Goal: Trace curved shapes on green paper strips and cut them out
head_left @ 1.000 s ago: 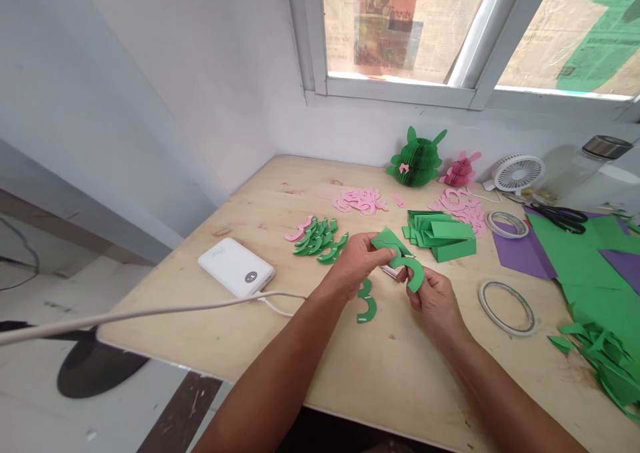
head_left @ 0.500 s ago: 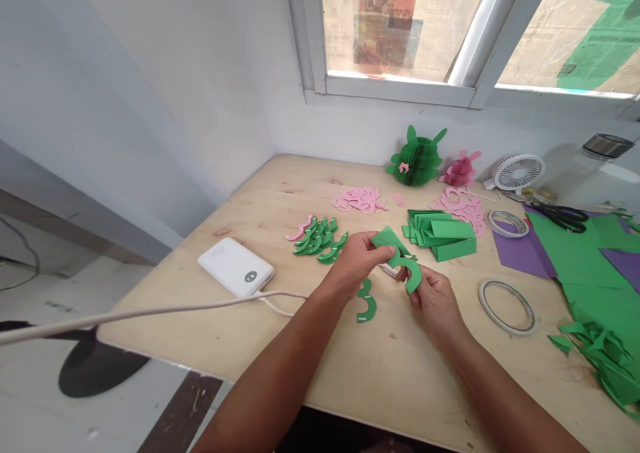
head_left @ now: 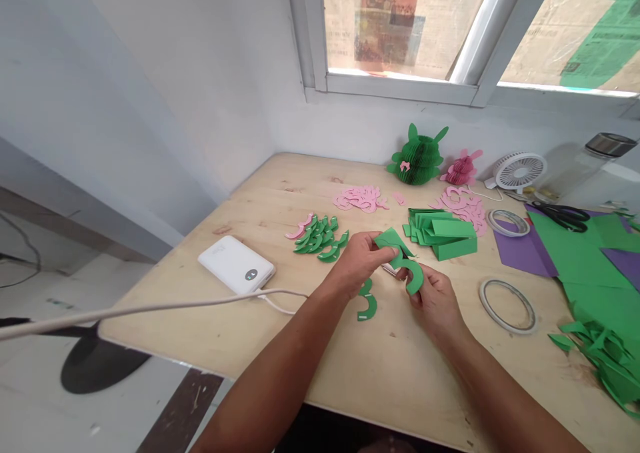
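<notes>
My left hand (head_left: 361,256) pinches a folded piece of green paper (head_left: 390,239) with a dark drawn line on it. From this piece a curved, partly cut green strip (head_left: 414,277) hangs toward my right hand (head_left: 436,296). My right hand is closed beside the strip, on what look like small scissors (head_left: 390,269); a pale blade shows under the paper, and their handles are hidden. Below my left wrist lies a wavy green cutout (head_left: 369,307) with small white strips. Farther left is a pile of similar green cutouts (head_left: 316,234), with a pink one (head_left: 300,227) at its edge.
Folded green papers (head_left: 445,233) lie beyond my hands, near pink cutouts (head_left: 360,199). Tape rolls (head_left: 507,333), black scissors (head_left: 560,216) and green scraps (head_left: 600,353) are at right. A white power bank (head_left: 235,264) with a cable is at left. Green (head_left: 420,159) and pink (head_left: 461,169) paper figures stand behind.
The green paper and both hands have shifted very slightly to the right. My hold on the paper looks the same.
</notes>
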{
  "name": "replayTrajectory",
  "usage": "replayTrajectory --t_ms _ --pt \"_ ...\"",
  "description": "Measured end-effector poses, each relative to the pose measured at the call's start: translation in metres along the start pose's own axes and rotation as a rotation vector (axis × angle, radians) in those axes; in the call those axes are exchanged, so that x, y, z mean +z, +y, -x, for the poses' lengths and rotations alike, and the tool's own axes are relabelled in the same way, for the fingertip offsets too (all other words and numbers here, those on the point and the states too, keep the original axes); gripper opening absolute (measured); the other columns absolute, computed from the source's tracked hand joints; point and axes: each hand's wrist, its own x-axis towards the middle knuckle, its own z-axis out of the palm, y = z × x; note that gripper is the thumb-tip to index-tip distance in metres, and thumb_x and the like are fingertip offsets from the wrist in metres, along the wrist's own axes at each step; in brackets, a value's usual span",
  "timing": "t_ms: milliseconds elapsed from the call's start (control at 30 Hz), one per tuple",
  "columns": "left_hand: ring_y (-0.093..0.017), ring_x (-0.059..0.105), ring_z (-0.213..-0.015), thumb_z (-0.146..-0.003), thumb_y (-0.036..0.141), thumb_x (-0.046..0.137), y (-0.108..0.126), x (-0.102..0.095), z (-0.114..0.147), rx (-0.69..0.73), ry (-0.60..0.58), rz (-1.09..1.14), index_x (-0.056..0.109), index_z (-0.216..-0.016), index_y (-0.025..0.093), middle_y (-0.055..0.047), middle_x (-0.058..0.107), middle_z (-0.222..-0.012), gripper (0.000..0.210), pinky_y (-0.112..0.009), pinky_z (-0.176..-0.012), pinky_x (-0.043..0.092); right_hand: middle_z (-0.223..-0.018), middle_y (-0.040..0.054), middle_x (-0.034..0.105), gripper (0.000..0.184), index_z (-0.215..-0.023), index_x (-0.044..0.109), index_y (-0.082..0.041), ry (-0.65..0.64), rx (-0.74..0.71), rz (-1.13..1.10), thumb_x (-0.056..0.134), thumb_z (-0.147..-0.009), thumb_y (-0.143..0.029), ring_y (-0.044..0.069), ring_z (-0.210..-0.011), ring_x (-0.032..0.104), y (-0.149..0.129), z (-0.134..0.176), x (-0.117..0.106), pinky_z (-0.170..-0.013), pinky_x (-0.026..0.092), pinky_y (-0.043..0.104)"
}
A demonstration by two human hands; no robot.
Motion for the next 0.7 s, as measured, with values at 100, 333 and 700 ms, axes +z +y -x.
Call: replayTrajectory --t_ms 100,333,700 --pt "-0.015 0.055 -0.064 -0.067 0.026 0.064 -0.0005 0.0001 0.0002 0.009 -0.008 -0.001 0.061 -0.065 0.015 -0.002 0.062 -0.064 0.012 -0.028 -0.068 0.042 -0.043 -0.0077 0.033 0.043 -0.069 0.065 -0.017 0.001 -0.007 -0.006 0.066 -0.075 -0.06 0.007 -0.042 0.022 0.0007 -0.0002 0.0004 -0.044 0.012 0.026" --pt "-0.015 0.056 -0.065 -0.066 0.027 0.064 -0.002 -0.0012 -0.0002 -0.002 0.001 -0.004 0.06 -0.065 0.015 -0.002 0.061 -0.065 0.013 -0.029 -0.07 0.042 -0.043 -0.008 0.032 0.044 -0.069 0.065 -0.017 0.001 0.009 -0.009 0.066 -0.074 -0.06 0.007 -0.042 0.021 0.0001 0.0 0.001 -0.044 0.012 0.025" --pt "-0.015 0.055 -0.066 -0.066 0.028 0.065 0.0006 -0.0022 0.0005 -0.012 0.0 -0.035 0.061 -0.065 0.014 -0.002 0.061 -0.066 0.015 -0.029 -0.07 0.041 -0.042 -0.0083 0.03 0.045 -0.063 0.063 -0.017 0.027 0.027 0.004 0.068 -0.068 -0.062 0.007 -0.043 0.018 -0.0065 0.0005 0.0049 -0.044 0.01 0.025"
